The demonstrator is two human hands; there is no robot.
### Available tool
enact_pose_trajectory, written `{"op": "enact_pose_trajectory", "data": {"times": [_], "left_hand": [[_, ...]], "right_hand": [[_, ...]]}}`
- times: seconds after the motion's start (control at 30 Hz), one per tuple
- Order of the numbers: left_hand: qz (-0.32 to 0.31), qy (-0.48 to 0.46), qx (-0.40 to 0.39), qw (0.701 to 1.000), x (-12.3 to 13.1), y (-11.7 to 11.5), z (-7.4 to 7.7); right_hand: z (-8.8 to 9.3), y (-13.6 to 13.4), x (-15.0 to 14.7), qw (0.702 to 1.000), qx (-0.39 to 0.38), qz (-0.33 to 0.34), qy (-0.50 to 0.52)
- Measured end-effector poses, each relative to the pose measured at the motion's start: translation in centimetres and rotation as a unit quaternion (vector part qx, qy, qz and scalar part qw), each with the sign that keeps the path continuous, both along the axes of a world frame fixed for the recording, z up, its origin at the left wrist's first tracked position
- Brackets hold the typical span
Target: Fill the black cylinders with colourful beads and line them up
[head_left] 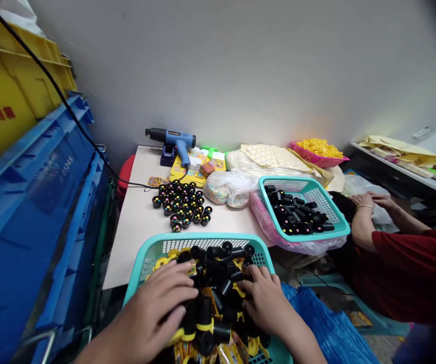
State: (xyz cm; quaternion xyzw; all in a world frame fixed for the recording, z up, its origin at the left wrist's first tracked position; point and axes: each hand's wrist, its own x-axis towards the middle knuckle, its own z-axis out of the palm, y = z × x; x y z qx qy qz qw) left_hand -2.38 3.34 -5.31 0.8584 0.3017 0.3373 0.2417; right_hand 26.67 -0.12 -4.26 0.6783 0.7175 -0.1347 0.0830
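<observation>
Black plastic tubes (212,298): we see dozens of short matt cylinders, many with a yellow collar at one end, heaped with yellow printed packets.
Their place: we find them piled in a teal plastic basket (187,237), right under both hands and just in front of the counter (134,253).
Left hand (153,308): we see it lying over the pile's left side, touching the tubes.
Right hand (267,303): we see it on the pile's right side, touching the tubes too.
Fingers (176,278): we see them spread apart on both hands, resting on the tubes and not clamped on any one piece.
Counter: we see a block of upright black caps (180,205) and a blue-and-black heat gun (176,141) on it.
Beside us: we see a second teal basket (305,184) of black tubes on a pink bag, and a co-worker's hand (369,199) in a red sleeve, further right.
Writing: we read red "07" and Chinese characters, including "专用", on a yellow crate (9,76); a blue crate (32,202) has an embossed number ending in "345", too faint to be sure. The packets' print is too small to read.
</observation>
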Motion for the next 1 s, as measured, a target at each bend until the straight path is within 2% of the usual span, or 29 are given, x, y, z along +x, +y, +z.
{"op": "enact_pose_trajectory", "data": {"times": [0.07, 0.13, 0.17, 0.2, 0.27, 0.33, 0.43, 0.53, 0.6, 0.67, 0.73, 0.87, 1.0], "left_hand": [[0.089, -0.065, -0.005, 0.994, -1.7, 3.0, -0.4], [0.231, -0.118, -0.077, 0.963, -3.3, 7.0, -1.1], [0.281, -0.127, -0.134, 0.942, -3.9, 8.9, -1.5], [0.284, -0.113, -0.201, 0.931, -4.2, 10.7, -2.0], [0.252, -0.09, -0.241, 0.933, -4.1, 13.5, -3.1], [0.215, -0.079, -0.256, 0.939, -3.3, 14.9, -4.5], [0.179, -0.068, -0.259, 0.947, -1.8, 15.6, -6.4], [0.169, -0.049, -0.249, 0.952, -0.9, 15.5, -7.2], [0.176, -0.035, -0.24, 0.954, -0.5, 15.3, -7.3], [0.191, -0.026, -0.233, 0.953, 0.0, 15.0, -7.1], [0.205, -0.027, -0.227, 0.952, 0.3, 14.4, -6.9], [0.238, -0.037, -0.244, 0.939, -0.4, 13.1, -6.8], [0.326, -0.053, -0.237, 0.914, -3.0, 10.8, -5.7]], "right_hand": [[-0.3, -0.1, 0.0, 1.0, -0.008, 0.015, 0.003], [-0.3, 0.1, 0.4, 1.0, -0.006, 0.02, 0.016], [-0.1, 0.3, 0.7, 0.999, 0.002, 0.019, 0.033], [0.1, 0.5, 1.1, 0.998, 0.013, 0.016, 0.058], [0.5, 0.7, 2.0, 0.99, 0.044, -0.001, 0.137], [0.8, 0.7, 2.8, 0.965, 0.079, -0.029, 0.248], [0.9, 0.6, 3.1, 0.903, 0.118, -0.079, 0.406], [0.6, 0.8, 2.4, 0.831, 0.105, -0.166, 0.521], [0.4, 1.2, 1.2, 0.756, 0.072, -0.226, 0.61], [0.4, 1.9, -0.2, 0.676, 0.035, -0.255, 0.69], [0.6, 2.6, -1.7, 0.628, 0.006, -0.256, 0.735], [0.9, 3.6, -3.9, 0.618, -0.006, -0.244, 0.747], [1.4, 4.0, -4.9, 0.603, -0.023, -0.225, 0.765]]}}
